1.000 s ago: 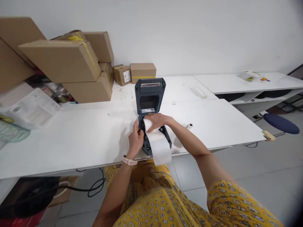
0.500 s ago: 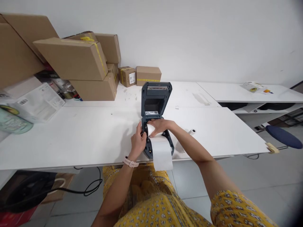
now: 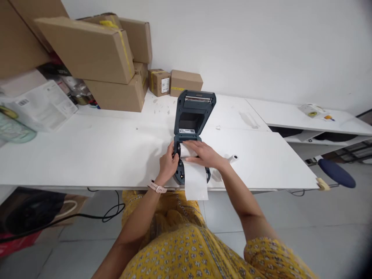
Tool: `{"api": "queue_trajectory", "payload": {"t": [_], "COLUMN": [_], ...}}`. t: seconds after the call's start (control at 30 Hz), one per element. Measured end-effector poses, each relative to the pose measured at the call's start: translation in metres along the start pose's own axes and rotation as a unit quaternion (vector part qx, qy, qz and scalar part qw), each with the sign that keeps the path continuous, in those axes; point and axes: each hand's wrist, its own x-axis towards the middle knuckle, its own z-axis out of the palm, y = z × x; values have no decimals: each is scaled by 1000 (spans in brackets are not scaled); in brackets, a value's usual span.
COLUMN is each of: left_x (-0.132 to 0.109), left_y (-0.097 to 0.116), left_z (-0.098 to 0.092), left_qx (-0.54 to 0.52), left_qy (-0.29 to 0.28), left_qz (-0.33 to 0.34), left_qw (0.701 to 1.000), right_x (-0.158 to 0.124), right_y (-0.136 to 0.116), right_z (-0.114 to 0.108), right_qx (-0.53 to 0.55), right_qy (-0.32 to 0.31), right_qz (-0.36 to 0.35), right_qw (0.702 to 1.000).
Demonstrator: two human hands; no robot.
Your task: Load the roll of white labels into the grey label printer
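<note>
A dark label printer [image 3: 195, 104] stands near the table's front edge with its lid raised. Inside it lies a white paper roll [image 3: 186, 150], and its loose strip [image 3: 196, 182] hangs forward over the edge. My left hand [image 3: 168, 164], with a pink watch band at the wrist, grips the printer's left side, thumb at the inner rim. My right hand [image 3: 205, 154] lies over the roll with its fingers stretched out and apart, touching the paper. A small white rolled tube [image 3: 233, 158] rests just right of the printer.
Cardboard boxes [image 3: 87, 50] are stacked at the back left, with two smaller ones [image 3: 186, 82] near the wall. A white box [image 3: 48, 104] and a green bottle [image 3: 17, 126] sit at the far left. A blue stool [image 3: 337, 173] stands at right.
My right hand has slid rightward over the roll and its fingers have straightened. My left hand keeps its hold at the printer's side. The view has shifted slightly.
</note>
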Motion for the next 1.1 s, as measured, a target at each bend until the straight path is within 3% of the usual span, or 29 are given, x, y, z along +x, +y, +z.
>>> {"api": "queue_trajectory", "payload": {"t": [0.13,0.23,0.4,0.67,0.8,0.9,0.97,1.1], "left_x": [-2,-2,-1,-3,-14,-25,-31,-41], "left_y": [1,2,5,7,19,28,31,29], "left_z": [0,1,2,4,5,5,6,8], "left_qx": [8,23,26,-3,52,72,103,174], "left_qy": [-4,-1,3,15,60,-56,-134,-153], "left_qz": [-7,-24,-38,-35,87,216,259,286], "left_qw": [1000,999,999,999,993,972,951,930], "right_x": [-61,-86,-90,-88,-88,-88,-92,-104], "right_y": [-30,-49,-67,-74,-77,-75,-72,-53], "right_z": [25,53,75,66,65,66,62,32], "right_qx": [-5,-25,-16,44,50,74,114,277], "right_qy": [18,61,117,88,84,80,77,96], "right_qz": [-12,4,31,56,54,60,61,41], "right_qw": [1000,998,992,994,994,992,989,955]}}
